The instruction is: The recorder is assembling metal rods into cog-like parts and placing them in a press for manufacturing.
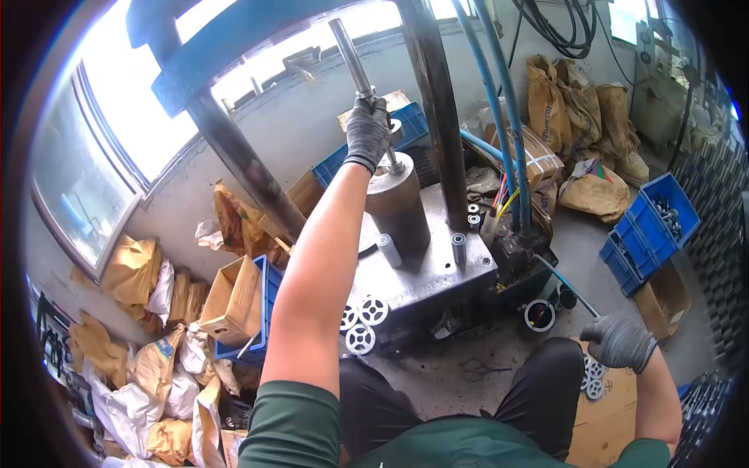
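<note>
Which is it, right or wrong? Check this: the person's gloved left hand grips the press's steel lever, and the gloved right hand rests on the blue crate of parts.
Wrong in one respect. The left hand does grip the steel lever, but the right hand is at a stack of white spoked wheels on cardboard by the knee. The blue crate stands well apart. The head view shows it.
</note>
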`<move>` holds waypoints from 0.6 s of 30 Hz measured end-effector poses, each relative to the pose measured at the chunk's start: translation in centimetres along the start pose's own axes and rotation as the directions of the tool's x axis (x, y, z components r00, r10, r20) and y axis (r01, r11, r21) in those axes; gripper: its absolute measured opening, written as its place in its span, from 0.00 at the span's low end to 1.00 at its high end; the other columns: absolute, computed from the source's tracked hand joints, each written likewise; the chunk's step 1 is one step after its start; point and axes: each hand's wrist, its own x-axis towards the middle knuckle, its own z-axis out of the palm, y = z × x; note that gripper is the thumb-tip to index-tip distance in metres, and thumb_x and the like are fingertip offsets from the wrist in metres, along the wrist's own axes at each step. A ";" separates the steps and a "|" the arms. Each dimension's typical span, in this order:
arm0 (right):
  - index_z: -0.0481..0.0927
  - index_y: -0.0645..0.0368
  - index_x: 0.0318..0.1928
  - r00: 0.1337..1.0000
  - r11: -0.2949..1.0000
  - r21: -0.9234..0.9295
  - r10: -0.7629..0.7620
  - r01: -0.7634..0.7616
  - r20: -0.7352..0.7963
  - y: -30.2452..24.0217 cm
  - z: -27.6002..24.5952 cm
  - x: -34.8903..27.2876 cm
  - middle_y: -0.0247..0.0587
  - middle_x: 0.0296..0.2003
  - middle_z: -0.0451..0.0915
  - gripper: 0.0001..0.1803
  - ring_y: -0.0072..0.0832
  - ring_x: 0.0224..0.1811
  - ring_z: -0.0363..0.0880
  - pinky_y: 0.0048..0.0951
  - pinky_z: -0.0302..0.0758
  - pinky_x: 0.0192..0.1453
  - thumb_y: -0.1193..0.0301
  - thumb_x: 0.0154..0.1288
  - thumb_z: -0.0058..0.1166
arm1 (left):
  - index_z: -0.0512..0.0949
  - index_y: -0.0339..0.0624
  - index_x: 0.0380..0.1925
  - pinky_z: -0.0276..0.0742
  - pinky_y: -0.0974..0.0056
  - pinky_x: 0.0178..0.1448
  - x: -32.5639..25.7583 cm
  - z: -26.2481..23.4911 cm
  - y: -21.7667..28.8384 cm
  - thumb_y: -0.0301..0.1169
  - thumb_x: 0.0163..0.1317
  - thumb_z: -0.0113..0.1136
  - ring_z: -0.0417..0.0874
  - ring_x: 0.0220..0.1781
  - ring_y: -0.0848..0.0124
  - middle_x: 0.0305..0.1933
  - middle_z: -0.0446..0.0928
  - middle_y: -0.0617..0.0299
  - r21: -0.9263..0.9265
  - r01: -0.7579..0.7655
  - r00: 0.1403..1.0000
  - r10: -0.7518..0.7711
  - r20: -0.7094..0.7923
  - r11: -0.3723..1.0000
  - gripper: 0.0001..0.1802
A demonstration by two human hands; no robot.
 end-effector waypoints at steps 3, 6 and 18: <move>0.90 0.55 0.38 0.977 0.992 -0.124 0.025 0.001 0.210 0.1 -0.3 -0.1 0.48 0.35 0.87 0.12 0.49 0.41 0.86 0.47 0.82 0.48 0.66 0.58 0.57 | 0.76 0.44 0.44 0.86 0.64 0.31 -0.6 0.2 0.5 0.35 0.79 0.56 0.75 0.27 0.75 0.28 0.74 0.66 -0.045 0.104 0.995 -0.105 -0.003 0.994 0.07; 0.89 0.55 0.37 0.968 0.987 -0.158 0.025 0.015 0.250 0.3 -0.8 0.0 0.48 0.35 0.86 0.12 0.49 0.41 0.86 0.46 0.82 0.47 0.66 0.58 0.57 | 0.76 0.42 0.43 0.81 0.66 0.30 -0.7 0.2 0.6 0.35 0.79 0.56 0.74 0.26 0.76 0.27 0.74 0.66 -0.003 0.068 0.998 -0.068 -0.011 0.998 0.08; 0.88 0.57 0.43 0.999 1.000 -0.020 0.011 -0.011 0.036 -0.1 -1.7 0.0 0.50 0.39 0.87 0.14 0.50 0.42 0.85 0.45 0.82 0.50 0.72 0.57 0.57 | 0.76 0.44 0.44 0.87 0.66 0.25 -0.7 0.2 0.7 0.36 0.79 0.55 0.75 0.29 0.78 0.29 0.73 0.67 -0.026 0.068 0.998 -0.068 0.007 0.997 0.08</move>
